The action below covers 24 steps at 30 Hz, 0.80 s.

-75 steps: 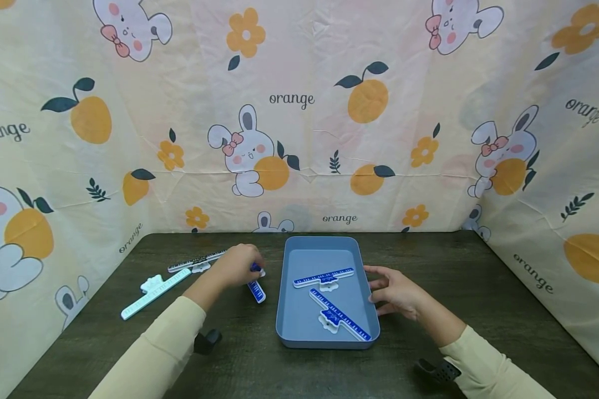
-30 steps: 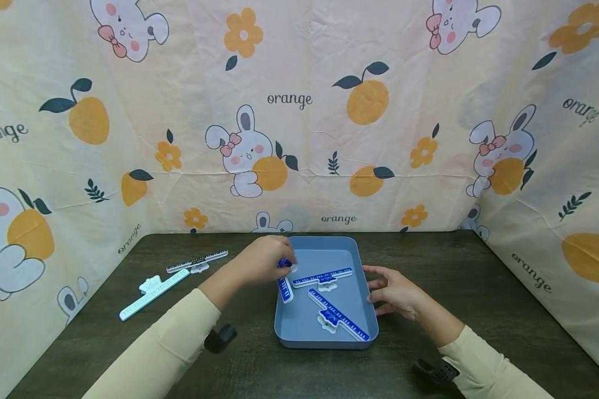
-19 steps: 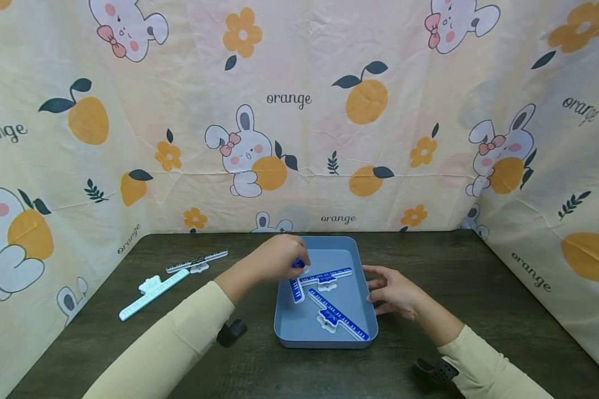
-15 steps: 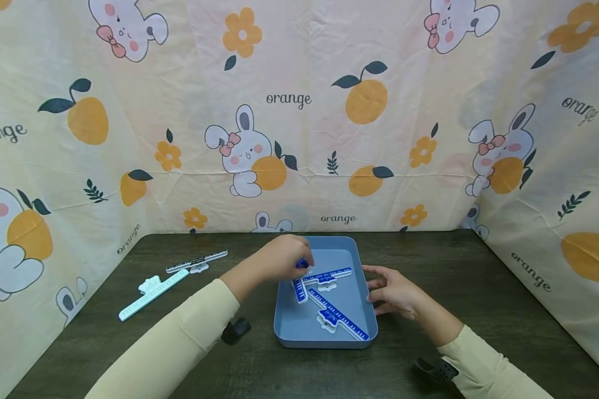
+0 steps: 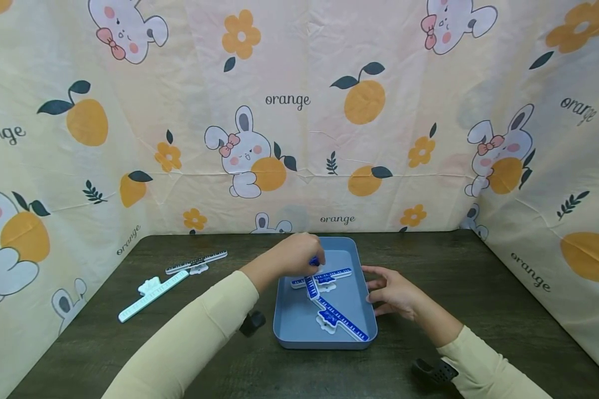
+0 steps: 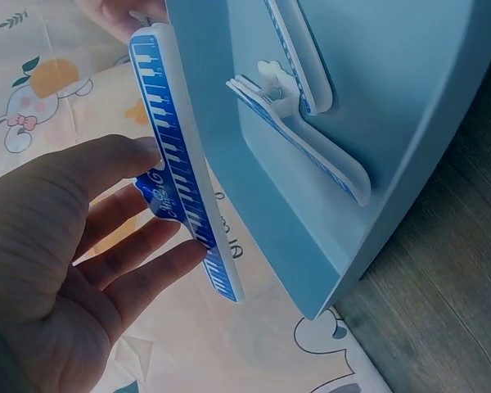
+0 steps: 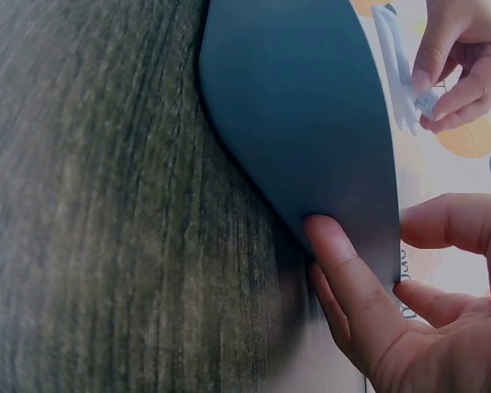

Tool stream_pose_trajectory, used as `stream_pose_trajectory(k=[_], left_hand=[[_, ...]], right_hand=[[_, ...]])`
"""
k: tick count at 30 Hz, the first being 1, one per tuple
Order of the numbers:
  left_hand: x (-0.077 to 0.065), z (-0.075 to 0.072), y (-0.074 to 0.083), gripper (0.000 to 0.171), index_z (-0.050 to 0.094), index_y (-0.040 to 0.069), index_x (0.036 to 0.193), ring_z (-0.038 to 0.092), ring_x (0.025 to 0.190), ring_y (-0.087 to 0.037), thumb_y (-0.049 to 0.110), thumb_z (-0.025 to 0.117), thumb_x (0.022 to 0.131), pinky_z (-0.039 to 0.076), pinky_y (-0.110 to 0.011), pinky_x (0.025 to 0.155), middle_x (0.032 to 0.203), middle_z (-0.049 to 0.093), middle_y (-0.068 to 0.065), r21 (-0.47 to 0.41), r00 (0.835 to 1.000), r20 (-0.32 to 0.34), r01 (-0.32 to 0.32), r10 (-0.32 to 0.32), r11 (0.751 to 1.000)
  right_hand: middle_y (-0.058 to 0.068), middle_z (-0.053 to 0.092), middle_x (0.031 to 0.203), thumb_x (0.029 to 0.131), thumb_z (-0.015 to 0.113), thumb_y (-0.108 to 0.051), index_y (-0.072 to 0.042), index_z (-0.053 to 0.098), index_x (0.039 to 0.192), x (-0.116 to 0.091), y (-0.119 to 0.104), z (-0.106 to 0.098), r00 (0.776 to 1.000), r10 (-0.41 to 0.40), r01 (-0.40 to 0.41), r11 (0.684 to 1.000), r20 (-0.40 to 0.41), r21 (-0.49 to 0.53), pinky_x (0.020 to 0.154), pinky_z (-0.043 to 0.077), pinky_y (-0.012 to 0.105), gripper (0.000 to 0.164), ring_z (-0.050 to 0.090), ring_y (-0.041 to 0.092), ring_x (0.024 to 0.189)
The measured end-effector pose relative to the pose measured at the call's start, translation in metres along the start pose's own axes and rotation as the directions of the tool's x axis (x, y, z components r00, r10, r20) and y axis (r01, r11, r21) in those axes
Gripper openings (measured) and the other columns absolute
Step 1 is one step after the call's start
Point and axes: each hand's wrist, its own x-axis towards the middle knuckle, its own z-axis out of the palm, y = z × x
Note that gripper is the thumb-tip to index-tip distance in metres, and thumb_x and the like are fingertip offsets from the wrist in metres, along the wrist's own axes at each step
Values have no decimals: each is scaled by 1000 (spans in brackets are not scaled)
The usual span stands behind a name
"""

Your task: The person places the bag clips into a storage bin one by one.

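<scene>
My left hand [image 5: 295,255] is over the blue-grey tray [image 5: 285,330], pinching a long clip [image 6: 176,147] by its blue grip. That clip is white with a blue piano-key print and hangs tilted above the tray in the left wrist view. Two similar blue-and-white clips lie inside: one crosswise farther back [image 5: 341,272], the other slanted nearer the front [image 5: 349,324]. My right hand [image 5: 396,292] rests its fingertips against the outside of the tray's right wall, some of them near the rim in the right wrist view.
On the dark wood table [image 5: 219,366], left of the tray, lie a mint-green clip [image 5: 152,297] and a black-and-white clip [image 5: 197,261], their ends close together. A printed cloth [image 5: 304,138] with rabbits and oranges stands behind and along both sides.
My left hand has picked up the blue-printed clip from the table left of the tray and carried it rightward over the tray. The right hand has stayed at the tray's side.
</scene>
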Motion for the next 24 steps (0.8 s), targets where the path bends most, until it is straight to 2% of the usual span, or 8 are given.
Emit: stream_pose_trajectory(k=[8, 13, 19, 24], left_hand=[[15, 12, -6, 13, 78, 9, 96, 65, 95, -16, 15, 74, 86, 51, -30, 85, 95, 72, 1, -40, 999, 35, 24, -23, 999], [21, 19, -11, 13, 77, 9, 97, 65, 93, -16, 15, 74, 86, 51, -29, 84, 96, 72, 1, -92, 992, 84, 102, -95, 991], [27, 24, -16, 11, 76, 9, 96, 64, 93, -16, 15, 74, 86, 52, -30, 84, 96, 71, 0, -139, 971, 135, 217, -199, 966], [32, 27, -21, 9, 76, 9, 94, 62, 85, -14, 13, 74, 86, 52, -29, 80, 92, 69, 0, -173, 946, 163, 307, -280, 936]], right_hand=[[31, 55, 126, 81, 60, 13, 1, 26, 150, 1, 0, 0, 1000, -4, 4, 1000, 1, 0, 68, 57, 48, 78, 66, 32, 93], [31, 56, 125, 80, 60, 13, 1, 26, 150, 1, 1, -1, 1000, -6, 6, 1000, 4, 4, 68, 57, 47, 79, 67, 32, 92], [31, 56, 125, 80, 60, 13, 1, 26, 150, 1, 1, 0, 1000, -8, 8, 1000, 5, 6, 68, 57, 48, 79, 67, 32, 92], [32, 55, 126, 81, 60, 13, 2, 25, 151, 0, 0, 0, 1000, -7, 6, 1000, 10, 9, 68, 57, 48, 79, 66, 32, 93]])
